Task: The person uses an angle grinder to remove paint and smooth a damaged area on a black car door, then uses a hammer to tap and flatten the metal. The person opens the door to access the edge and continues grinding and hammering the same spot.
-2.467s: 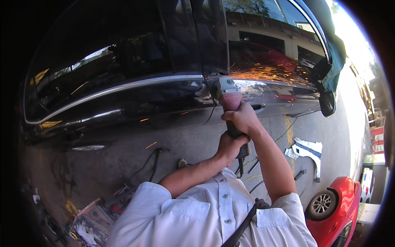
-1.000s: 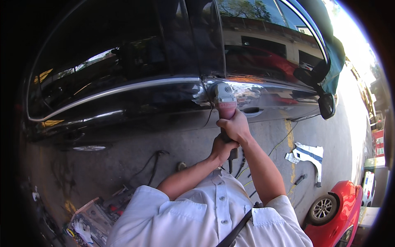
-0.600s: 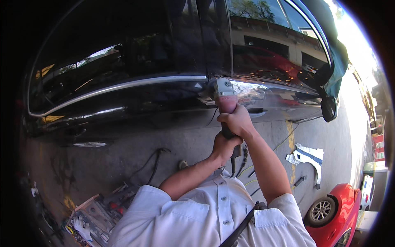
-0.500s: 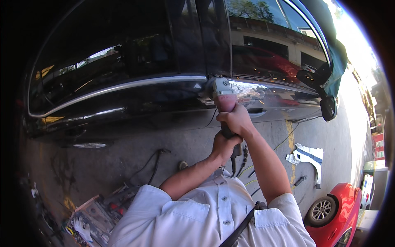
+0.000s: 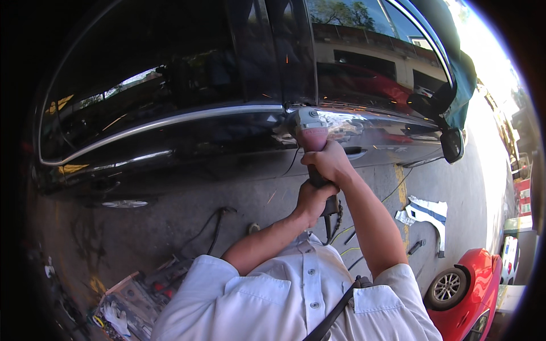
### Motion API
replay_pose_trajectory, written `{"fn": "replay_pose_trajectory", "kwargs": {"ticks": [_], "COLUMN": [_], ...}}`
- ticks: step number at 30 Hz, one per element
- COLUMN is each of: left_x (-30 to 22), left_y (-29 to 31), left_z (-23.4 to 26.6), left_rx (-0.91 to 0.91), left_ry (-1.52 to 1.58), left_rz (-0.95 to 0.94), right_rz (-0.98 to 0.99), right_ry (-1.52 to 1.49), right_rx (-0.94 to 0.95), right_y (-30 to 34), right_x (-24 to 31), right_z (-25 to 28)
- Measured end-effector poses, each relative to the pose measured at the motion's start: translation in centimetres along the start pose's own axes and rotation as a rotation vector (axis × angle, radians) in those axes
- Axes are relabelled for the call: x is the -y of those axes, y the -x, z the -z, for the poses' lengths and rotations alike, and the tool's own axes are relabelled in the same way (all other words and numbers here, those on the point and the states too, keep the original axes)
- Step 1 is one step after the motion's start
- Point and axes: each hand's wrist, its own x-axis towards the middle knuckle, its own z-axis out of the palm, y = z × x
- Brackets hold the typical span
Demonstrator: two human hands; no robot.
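Observation:
Both my hands are wrapped round an angle grinder with a grey metal head and a pinkish-red body. My right hand grips the body just behind the head. Lower down, my left hand closes on the dark rear handle, where the cord leaves it. The grinder's head meets the side of a black car just below the window line, by the gap between the doors. A patch of bare, shiny metal shows right of the head. Orange sparks fly over the door and window. The disc itself is hidden.
A white and blue fender panel lies on the concrete at right, near a red car. Cables and a hose cross the floor. A tool tray with a white glove sits at lower left. The car's side mirror juts out at right.
More sparks show now, over the window, pillar and near my left forearm. The grinder stays at nearly the same spot on the car, with both hands still on it.

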Motion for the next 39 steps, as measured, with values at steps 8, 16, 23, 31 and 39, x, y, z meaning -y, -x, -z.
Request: {"fn": "replay_pose_trajectory", "kwargs": {"ticks": [8, 16, 23, 31, 39], "left_x": [2.5, 4.6, 3.9, 4.8, 2.8], "left_y": [-1.1, -2.7, -3.3, -3.3, -2.1], "left_z": [0.8, 2.1, 3.4, 2.2, 2.9], "left_rx": [-0.011, 0.123, -0.027, 0.076, -0.011], "left_ry": [0.047, -0.185, -0.287, -0.343, -0.229], "left_rz": [-0.029, 0.010, -0.294, -0.038, -0.166], "right_rz": [0.133, -0.008, 0.088, -0.041, 0.060], "right_ry": [0.091, -0.036, -0.030, -0.178, -0.019], "right_rx": [-0.087, -0.191, -0.126, -0.225, -0.119], "right_y": [0.0, 1.4, -0.7, 0.9, -0.8], "right_x": [-1.6, -4.8, -4.1, -6.0, -3.3], "right_z": [-1.1, -1.0, -2.7, -1.1, -3.0]}}
